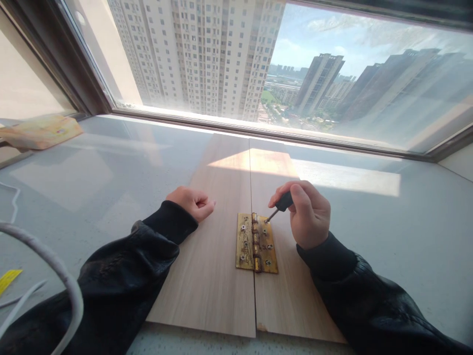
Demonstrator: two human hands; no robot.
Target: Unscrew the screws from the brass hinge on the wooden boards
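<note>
My right hand (pixel 310 214) grips the black handle of a small screwdriver (pixel 284 201). Its thin shaft slants down to the left, and the tip meets the top screw on the right leaf of a worn brass hinge (pixel 246 241). Several cross-head screws show in both leaves. The hinge lies flat across the seam between two pale wooden boards, the left board (pixel 207 276) and the right board (pixel 286 305). Curled into a loose fist with nothing visible in it, my left hand (pixel 190 202) rests on the left board.
The boards lie on a speckled white sill (pixel 388 236) below a large window. White cables (pixel 55 261) loop at the left, near a yellow label (pixel 9 281). A wood-coloured block (pixel 42 130) sits in the far left corner.
</note>
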